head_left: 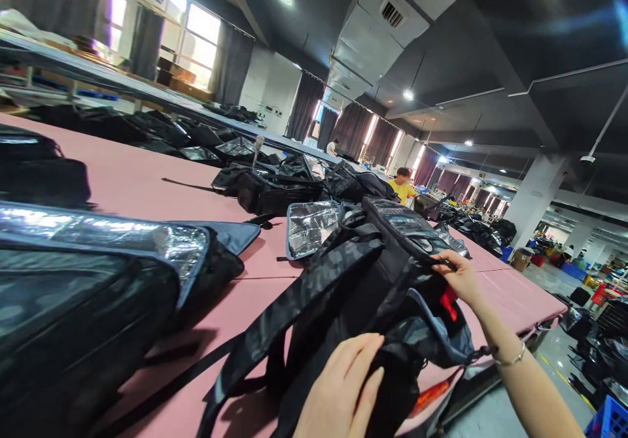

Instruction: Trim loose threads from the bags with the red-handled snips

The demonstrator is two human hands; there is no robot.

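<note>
A black camouflage-patterned bag (363,281) with a wide strap and a silver foil lining lies on the pink table (161,189) in front of me. My left hand (341,389) rests on the bag's near end with the fingers together and curled over the fabric. My right hand (458,274) grips the bag's far upper edge, fingers pinched on the fabric, a bracelet on the wrist. A small red tag (449,303) shows just below that hand.
Another foil-lined bag (98,281) lies at the near left, and several more bags (275,183) are spread along the table. A person in a yellow shirt (403,186) works farther down. Crates and boxes (608,418) stand on the floor at right.
</note>
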